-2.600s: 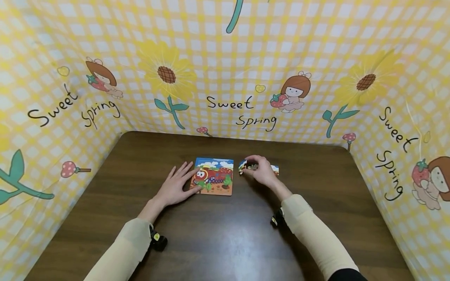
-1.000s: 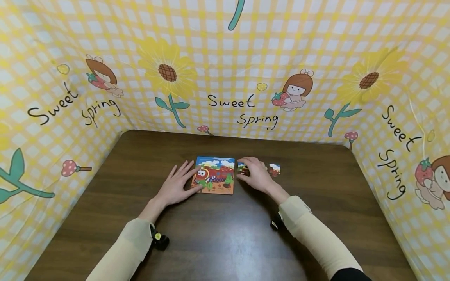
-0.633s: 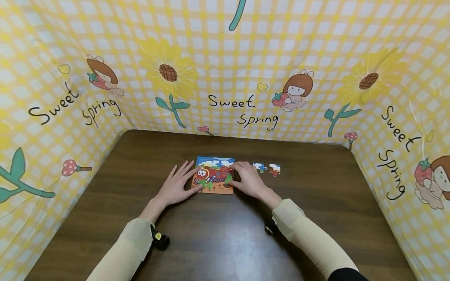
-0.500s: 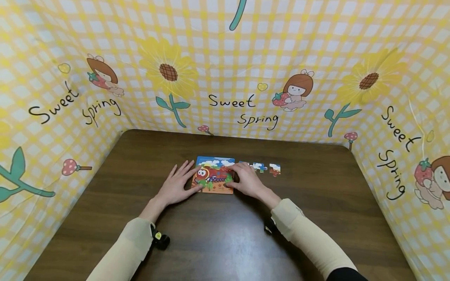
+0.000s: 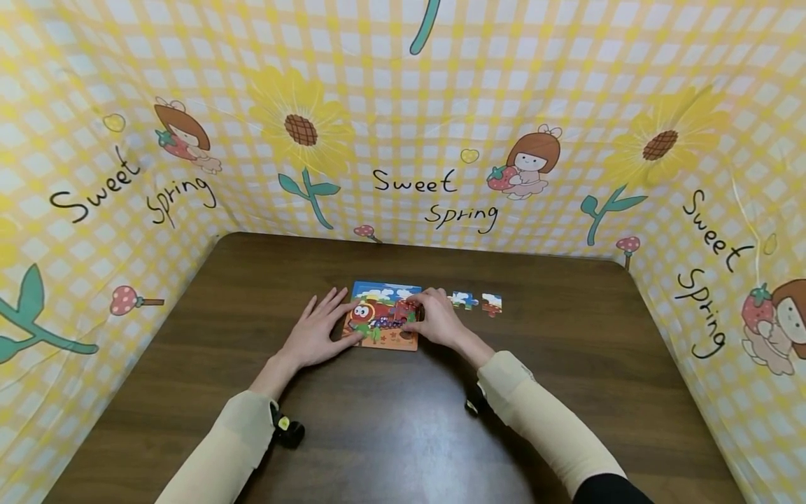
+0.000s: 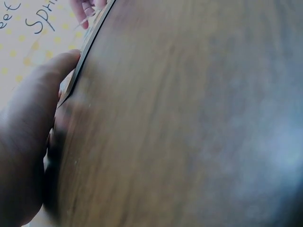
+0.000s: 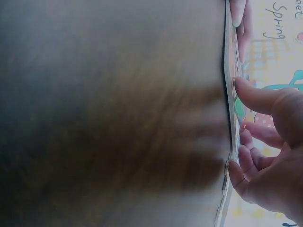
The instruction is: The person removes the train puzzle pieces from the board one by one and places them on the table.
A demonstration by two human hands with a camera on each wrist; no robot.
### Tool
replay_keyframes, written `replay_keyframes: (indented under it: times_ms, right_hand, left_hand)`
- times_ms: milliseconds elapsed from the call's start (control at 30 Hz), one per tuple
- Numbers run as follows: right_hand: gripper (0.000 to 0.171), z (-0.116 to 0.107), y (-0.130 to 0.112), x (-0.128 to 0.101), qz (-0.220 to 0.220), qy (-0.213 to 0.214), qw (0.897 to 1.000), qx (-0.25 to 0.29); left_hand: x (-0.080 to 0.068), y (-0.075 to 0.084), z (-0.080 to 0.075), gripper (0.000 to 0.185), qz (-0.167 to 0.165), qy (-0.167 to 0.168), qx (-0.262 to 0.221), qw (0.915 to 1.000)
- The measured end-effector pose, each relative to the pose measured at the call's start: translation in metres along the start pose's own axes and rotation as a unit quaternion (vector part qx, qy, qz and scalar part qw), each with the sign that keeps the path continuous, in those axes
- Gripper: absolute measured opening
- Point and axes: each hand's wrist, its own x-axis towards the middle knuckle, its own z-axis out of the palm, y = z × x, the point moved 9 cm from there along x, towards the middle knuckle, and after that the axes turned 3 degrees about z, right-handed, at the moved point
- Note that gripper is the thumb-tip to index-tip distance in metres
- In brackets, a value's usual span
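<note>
A square jigsaw puzzle (image 5: 384,339) with a red cartoon train lies on the brown table. My left hand (image 5: 315,332) rests at its left side with fingers spread, the thumb and forefinger touching its edge. In the left wrist view the thumb (image 6: 61,66) lies against the puzzle's edge. At the puzzle's right side my right hand (image 5: 441,318) pinches a red and green puzzle piece (image 5: 405,313) between thumb and fingers. That piece looks slightly tilted over the board. In the right wrist view the right hand (image 7: 270,137) is above the board's edge, other fingers curled near the table.
Two loose puzzle pieces, one of sky and greenery (image 5: 462,300) and one with red (image 5: 492,303), lie right of the right hand. Part of another shows just behind that hand. A yellow checked cloth (image 5: 403,105) surrounds the brown table (image 5: 378,434) on three sides.
My right hand has moved left from the loose pieces to the puzzle's right side, leaving a piece beside them, and now pinches a piece there. The left hand has stayed in place.
</note>
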Motion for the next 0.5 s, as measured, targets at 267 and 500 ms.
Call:
replay_keyframes:
  times_ms: [267, 500]
  right_hand:
    - [0.046, 0.002, 0.0014, -0.0021, -0.009, -0.003, 1.0, 0.022]
    - [0.041, 0.0054, 0.0005, -0.0047, -0.021, -0.007, 0.999, 0.044]
  left_hand:
    - [-0.0011, 0.0014, -0.0018, 0.079, -0.003, 0.003, 0.008, 1.0]
    - [-0.0016, 0.0024, -0.0018, 0.079, -0.005, 0.003, 0.01, 0.9999]
